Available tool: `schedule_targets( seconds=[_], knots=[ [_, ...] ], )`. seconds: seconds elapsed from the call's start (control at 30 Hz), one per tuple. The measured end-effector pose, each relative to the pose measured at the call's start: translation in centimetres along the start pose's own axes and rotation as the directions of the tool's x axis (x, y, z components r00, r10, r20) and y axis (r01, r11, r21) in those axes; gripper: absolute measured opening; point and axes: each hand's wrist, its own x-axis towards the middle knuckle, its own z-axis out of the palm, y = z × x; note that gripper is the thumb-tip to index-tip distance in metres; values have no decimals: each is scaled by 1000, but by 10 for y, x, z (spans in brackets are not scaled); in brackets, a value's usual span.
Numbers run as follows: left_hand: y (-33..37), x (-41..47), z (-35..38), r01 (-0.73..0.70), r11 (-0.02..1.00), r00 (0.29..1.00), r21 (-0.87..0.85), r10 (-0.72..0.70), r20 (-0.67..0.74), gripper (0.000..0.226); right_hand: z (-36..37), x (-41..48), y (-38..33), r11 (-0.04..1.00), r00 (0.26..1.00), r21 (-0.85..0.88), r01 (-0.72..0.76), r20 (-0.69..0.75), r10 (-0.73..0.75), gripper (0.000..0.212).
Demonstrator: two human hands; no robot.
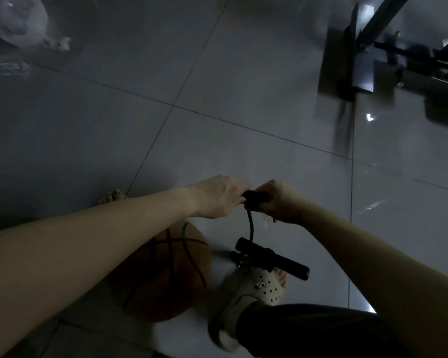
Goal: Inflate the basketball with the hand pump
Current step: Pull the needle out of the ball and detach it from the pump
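An orange basketball with black seams rests on the tiled floor, partly hidden under my left forearm. A black hand pump lies on the floor to its right, beside my foot in a white clog. A thin black hose rises from the pump to a black end piece. My left hand and my right hand both grip that end piece, held above the floor. The tip of the piece is hidden by my fingers.
Dark metal frame of exercise equipment stands at the upper right. Crumpled clear plastic lies at the upper left. My bare toes show to the left of the ball. Glossy grey floor tiles fill the middle.
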Motion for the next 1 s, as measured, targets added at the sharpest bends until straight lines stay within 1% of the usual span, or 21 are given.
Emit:
schedule_targets(
  seconds=[0.07,0.13,0.2,0.27,0.3,0.37,0.43,0.53,0.6,0.67,0.77,0.87,0.93,1.0],
  knots=[
    [0,1,-2,7,1000,1000,-11,-8,-4,18,-1,0,0,1000,1000,22,-21,0,21,24],
    [1,0,-3,20,998,999,-55,-21,-26,18,-5,-1,-2,996,999,83,-34,31,31,21],
    [4,0,-7,40,990,997,-138,-48,-56,17,-11,-4,-4,987,995,145,-66,79,55,16],
    [6,1,-14,88,965,994,-247,-103,-48,17,-16,-7,-4,973,990,205,-106,116,84,10],
    [7,2,-18,120,940,991,-320,-130,-11,18,-18,-8,-3,967,987,221,-125,123,99,7],
    [6,2,-24,192,846,981,-497,-158,110,24,-20,-9,1,957,981,236,-170,131,142,4],
    [5,1,-28,240,746,970,-621,-158,185,29,-20,-12,5,939,972,271,-210,161,171,9],
    [2,-4,-28,261,634,965,-728,-161,206,30,-20,-18,11,897,965,386,-214,225,133,12],
    [0,-7,-25,286,591,958,-754,-168,231,28,-21,-20,13,879,960,423,-219,257,115,10],
    [-2,-9,-23,301,611,953,-732,-171,249,22,-22,-19,13,874,948,416,-250,289,134,6],
    [-2,-8,-25,281,723,956,-631,-154,250,16,-24,-18,11,868,925,392,-304,339,171,6],
    [-2,-7,-27,252,780,963,-572,-141,231,14,-27,-18,8,849,898,393,-354,397,191,9],
    [-4,-8,-27,258,789,961,-557,-147,236,13,-28,-18,12,820,886,423,-385,419,200,13],
    [-6,-10,-27,279,742,956,-610,-152,253,12,-28,-19,18,796,890,462,-391,409,199,16]
  ],
)
